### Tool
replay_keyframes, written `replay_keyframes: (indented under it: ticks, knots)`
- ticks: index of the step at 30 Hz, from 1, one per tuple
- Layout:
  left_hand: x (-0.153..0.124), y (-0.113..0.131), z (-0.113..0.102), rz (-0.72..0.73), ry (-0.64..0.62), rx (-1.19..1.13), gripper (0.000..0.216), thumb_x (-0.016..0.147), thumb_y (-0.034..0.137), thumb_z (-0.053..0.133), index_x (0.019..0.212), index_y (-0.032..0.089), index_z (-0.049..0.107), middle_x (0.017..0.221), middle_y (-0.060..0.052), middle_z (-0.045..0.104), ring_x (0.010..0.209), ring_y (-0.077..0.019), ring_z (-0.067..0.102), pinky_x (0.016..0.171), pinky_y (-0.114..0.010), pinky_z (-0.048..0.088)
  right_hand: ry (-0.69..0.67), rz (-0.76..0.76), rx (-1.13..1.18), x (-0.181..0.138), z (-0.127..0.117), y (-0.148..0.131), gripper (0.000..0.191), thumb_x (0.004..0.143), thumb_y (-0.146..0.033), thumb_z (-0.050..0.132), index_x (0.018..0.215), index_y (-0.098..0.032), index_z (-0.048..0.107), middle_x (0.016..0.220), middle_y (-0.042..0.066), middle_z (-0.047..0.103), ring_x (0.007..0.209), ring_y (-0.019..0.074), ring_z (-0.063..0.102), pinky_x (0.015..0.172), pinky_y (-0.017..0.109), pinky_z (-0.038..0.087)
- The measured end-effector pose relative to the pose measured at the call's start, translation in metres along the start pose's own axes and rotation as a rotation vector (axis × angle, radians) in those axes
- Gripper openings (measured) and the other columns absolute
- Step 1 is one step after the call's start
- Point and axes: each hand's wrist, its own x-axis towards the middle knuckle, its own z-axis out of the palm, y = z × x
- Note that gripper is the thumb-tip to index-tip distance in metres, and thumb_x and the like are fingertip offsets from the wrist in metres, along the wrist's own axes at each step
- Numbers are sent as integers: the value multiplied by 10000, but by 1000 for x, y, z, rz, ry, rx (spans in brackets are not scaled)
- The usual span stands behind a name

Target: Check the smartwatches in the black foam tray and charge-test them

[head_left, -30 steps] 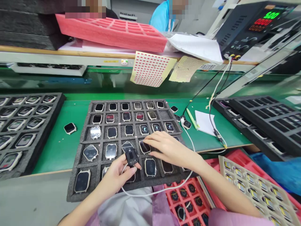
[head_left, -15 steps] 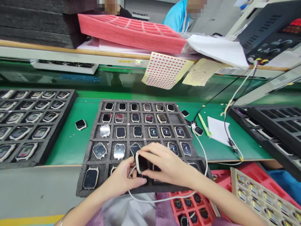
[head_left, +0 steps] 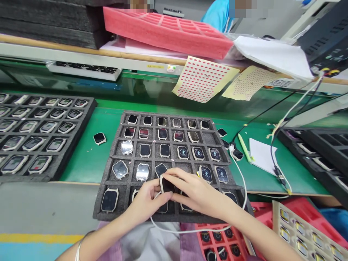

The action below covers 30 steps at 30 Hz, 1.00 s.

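My left hand (head_left: 145,201) and my right hand (head_left: 195,192) come together low over a grey felt tray (head_left: 99,214), both pinching a black-faced smartwatch (head_left: 166,185). A white cable (head_left: 195,231) loops from between my fingers and runs off to the right. The black charger seen earlier is hidden behind my fingers. Rows of smartwatches sit in the tray's compartments, such as a film-covered one (head_left: 143,172) just above my left hand. My hands cover the watches beneath them.
Black foam trays of watches (head_left: 49,174) (head_left: 312,145) flank the tray on the green mat. A loose watch (head_left: 99,138) lies left. A red crate (head_left: 217,239) and beige tray (head_left: 299,235) sit lower right. A person in a blue sleeve (head_left: 217,14) stands beyond the shelf.
My right hand has moved from the tray onto the watch, which is now held up between both hands. The view has also shifted, so the scene sits further right and lower.
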Motion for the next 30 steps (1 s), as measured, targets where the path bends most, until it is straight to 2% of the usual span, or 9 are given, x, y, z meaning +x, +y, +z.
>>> replay_keyframes:
  ticks: [5, 10, 12, 14, 17, 21, 30]
  knots:
    - [-1, -4, -1, 54, 14, -34, 318, 800, 322, 646, 1066, 147, 655, 955, -77, 691, 918, -223, 599, 840, -332, 445, 41, -39, -1, 1, 8, 1, 342, 901, -240, 548, 1226, -147, 491, 1156, 124, 547, 1032, 235, 574, 852, 371, 526]
    - [-2, -2, 0, 30, 25, -71, 337, 775, 366, 665, 1033, 149, 671, 905, -67, 671, 880, -210, 596, 846, -331, 448, 127, -29, 144, -2, 17, 5, 353, 894, -284, 562, 1227, -177, 509, 1120, 111, 547, 987, 208, 574, 826, 338, 529]
    - [-4, 2, 1, -14, 47, -60, 351, 750, 392, 683, 999, 144, 682, 730, -36, 639, 789, -195, 598, 767, -304, 469, 141, -16, 196, -3, 19, 7, 377, 877, -289, 589, 1230, -184, 511, 1094, 102, 546, 961, 199, 574, 811, 326, 529]
    - [-5, 5, 1, -63, 63, -39, 370, 727, 415, 696, 980, 144, 686, 546, 14, 538, 644, -168, 571, 638, -268, 466, 151, -15, 222, -4, 21, 7, 412, 866, -288, 608, 1248, -177, 502, 1077, 100, 540, 944, 194, 572, 804, 323, 527]
    - [-6, 4, 0, -100, 71, -11, 385, 716, 433, 700, 982, 155, 682, 439, 66, 404, 463, -116, 459, 482, -224, 389, 173, -21, 236, -4, 23, 8, 442, 858, -284, 621, 1260, -149, 496, 1060, 105, 533, 942, 193, 564, 809, 326, 524]
    - [-6, 0, -1, -112, 87, -2, 410, 685, 472, 711, 952, 162, 686, 419, 78, 363, 404, -90, 380, 423, -210, 317, 203, -23, 237, -4, 26, 7, 439, 855, -279, 622, 1258, -154, 503, 1052, 102, 537, 956, 200, 560, 827, 347, 520]
    - [-5, -4, -1, -99, 102, -22, 390, 665, 469, 726, 901, 161, 690, 445, 61, 396, 480, -119, 461, 483, -228, 374, 191, -15, 247, -5, 26, 8, 454, 856, -301, 618, 1276, -190, 485, 1063, 99, 529, 970, 210, 549, 844, 378, 507]
